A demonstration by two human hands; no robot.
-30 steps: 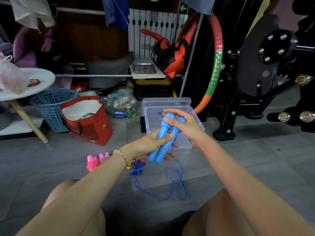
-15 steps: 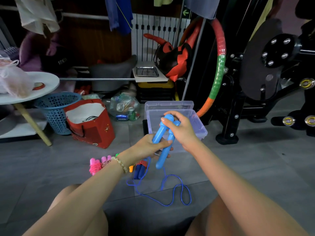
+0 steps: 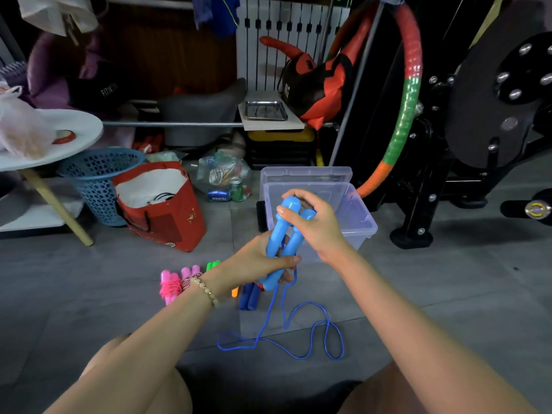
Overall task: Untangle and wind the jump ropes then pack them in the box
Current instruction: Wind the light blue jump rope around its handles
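A dark bag [image 3: 98,91] reads FITNESS. Left hand [image 3: 257,261] and right hand [image 3: 319,231] wrap fingers round two light-blue rope handles [image 3: 274,237]; the blue cord [image 3: 310,303] lies loose on the floor [image 3: 448,294].

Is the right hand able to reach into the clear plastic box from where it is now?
Probably yes. The right hand is just in front of the open clear box, with nothing between them. It grips the blue handles, which the left hand also holds, so it is not empty.

Red bag [image 3: 167,210] beside blue basket [image 3: 100,177], striped hoop [image 3: 403,115] behind.
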